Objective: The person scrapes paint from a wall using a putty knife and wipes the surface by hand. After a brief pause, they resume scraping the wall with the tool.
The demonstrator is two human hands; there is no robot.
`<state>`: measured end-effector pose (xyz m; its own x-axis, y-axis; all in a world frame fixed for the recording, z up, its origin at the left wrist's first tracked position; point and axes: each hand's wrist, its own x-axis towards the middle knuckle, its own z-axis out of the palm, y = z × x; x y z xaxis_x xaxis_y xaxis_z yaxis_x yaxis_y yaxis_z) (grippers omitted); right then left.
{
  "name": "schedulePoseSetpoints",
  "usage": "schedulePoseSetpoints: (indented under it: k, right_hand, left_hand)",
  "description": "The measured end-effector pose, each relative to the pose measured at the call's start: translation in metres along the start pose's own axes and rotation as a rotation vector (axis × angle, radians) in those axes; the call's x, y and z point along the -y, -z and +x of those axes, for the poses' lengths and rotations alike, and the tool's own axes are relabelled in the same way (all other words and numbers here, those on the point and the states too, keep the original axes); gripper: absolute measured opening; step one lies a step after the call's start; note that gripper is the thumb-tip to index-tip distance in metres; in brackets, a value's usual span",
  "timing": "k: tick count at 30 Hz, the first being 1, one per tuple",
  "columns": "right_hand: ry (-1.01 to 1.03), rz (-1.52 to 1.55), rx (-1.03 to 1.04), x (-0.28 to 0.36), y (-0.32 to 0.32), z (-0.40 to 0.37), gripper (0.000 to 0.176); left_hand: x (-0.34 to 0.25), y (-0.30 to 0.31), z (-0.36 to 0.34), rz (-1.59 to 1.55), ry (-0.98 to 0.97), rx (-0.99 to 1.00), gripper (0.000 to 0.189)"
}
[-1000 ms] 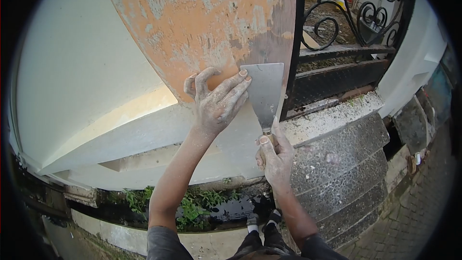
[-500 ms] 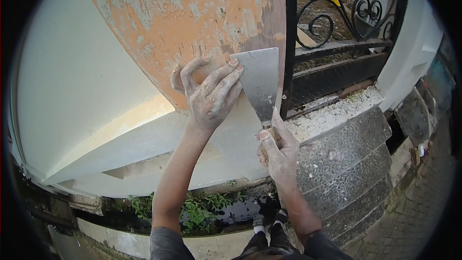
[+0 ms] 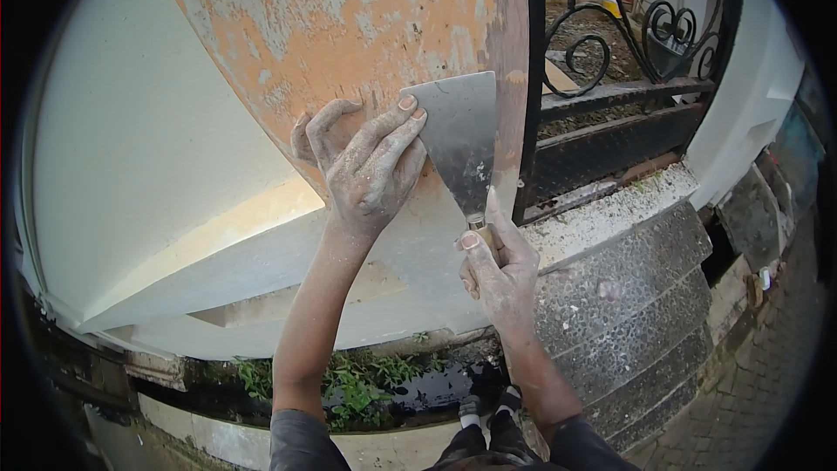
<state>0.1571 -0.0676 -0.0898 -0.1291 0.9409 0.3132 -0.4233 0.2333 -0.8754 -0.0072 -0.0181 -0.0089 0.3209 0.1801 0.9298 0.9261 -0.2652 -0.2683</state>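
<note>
A putty knife [image 3: 455, 135] with a broad metal blade lies against the patchy orange wall panel [image 3: 366, 30], its wide edge upward. My right hand [image 3: 504, 275] is closed round its short wooden handle, with the index finger stretched toward the blade. My left hand [image 3: 370, 170] is dusty and spread, two fingertips pressing on the blade's left edge. Its other visible fingers are bent near the wall, and its thumb is hidden. Paint on the panel is partly worn away, showing pale grey patches and a brownish strip along the right side.
A black wrought-iron gate [image 3: 619, 153] stands right of the panel. Stone steps [image 3: 623, 305] descend below it. Under the white wall [image 3: 131, 148] runs a wet ditch with green plants [image 3: 362, 388]. My feet [image 3: 488, 406] show at the bottom.
The putty knife and both hands have shifted slightly left and up along the panel. The left fingertips remain on the blade. The camera view has shifted a little too.
</note>
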Motion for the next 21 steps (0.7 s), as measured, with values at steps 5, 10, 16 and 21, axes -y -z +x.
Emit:
schedulePoseSetpoints:
  k: [5,10,16,21]
  right_hand:
    - [-0.033,0.053,-0.011,-0.001,0.003,-0.005,0.051]
    - [-0.017,0.053,-0.031,-0.002,0.004,-0.009,0.050]
    - [-0.042,0.082,-0.056,0.016,0.000,0.006,0.050]
    - [-0.077,0.115,-0.059,0.003,0.007,-0.003,0.051]
  left_hand:
    - [-0.003,-0.001,-0.007,-0.010,-0.034,0.017,0.033]
    - [-0.005,-0.006,-0.007,-0.035,-0.060,0.019,0.037]
    - [-0.006,-0.012,0.008,-0.049,-0.041,0.001,0.045]
    - [-0.011,-0.015,0.003,-0.056,-0.064,-0.011,0.041]
